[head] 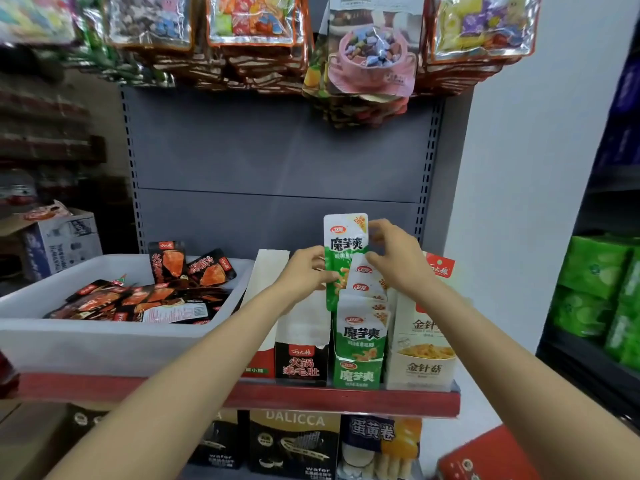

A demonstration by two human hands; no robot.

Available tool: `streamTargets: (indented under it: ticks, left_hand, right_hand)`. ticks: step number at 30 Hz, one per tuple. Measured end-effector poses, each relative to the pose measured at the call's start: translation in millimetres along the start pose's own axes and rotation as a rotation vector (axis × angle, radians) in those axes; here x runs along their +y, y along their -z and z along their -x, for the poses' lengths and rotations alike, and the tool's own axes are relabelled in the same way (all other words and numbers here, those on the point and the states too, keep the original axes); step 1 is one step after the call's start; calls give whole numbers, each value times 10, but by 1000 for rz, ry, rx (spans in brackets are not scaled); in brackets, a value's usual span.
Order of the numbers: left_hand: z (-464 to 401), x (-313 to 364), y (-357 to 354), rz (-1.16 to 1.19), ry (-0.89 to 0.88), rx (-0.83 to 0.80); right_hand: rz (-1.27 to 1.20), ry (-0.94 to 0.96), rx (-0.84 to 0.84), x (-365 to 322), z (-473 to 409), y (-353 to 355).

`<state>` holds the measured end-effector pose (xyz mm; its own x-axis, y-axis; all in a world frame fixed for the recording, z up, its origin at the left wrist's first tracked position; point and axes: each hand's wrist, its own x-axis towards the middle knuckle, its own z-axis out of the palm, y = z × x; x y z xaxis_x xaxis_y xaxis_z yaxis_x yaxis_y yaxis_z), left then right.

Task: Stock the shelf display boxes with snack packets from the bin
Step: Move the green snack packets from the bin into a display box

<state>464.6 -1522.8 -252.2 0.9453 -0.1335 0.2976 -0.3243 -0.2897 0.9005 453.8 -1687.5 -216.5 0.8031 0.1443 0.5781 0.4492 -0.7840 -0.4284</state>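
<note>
Along the top of the frame we see hanging candy bags. At the left edge sits a cardboard carton. On the lower shelf at the bottom centre stand black wafer boxes and an egg-roll pack. At the right edge we see stacked green packs.

"魔芋爽" on green packet; "DALICCA" on black box.
</note>
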Motion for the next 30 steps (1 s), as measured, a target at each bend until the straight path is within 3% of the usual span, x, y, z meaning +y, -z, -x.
streamTargets:
  ticks: [3,9,17,23,30]
  left_hand:
    - [-8,24,-15,-67,22,-51]
    - [-21,111,60,-99,-159,154]
    - [-30,124,78,-291,-263,135]
    - [24,143,52,-382,-288,50]
    - [32,232,-3,-491,-272,-27]
  right_hand:
    - [-121,-38,-21,7,12,0]
    - [-134,-13,4,14,-28,45]
    - [115,19,-40,4,16,23]
    - [16,-11,-44,49,39,50]
    - [85,-17,-8,30,16,-4]
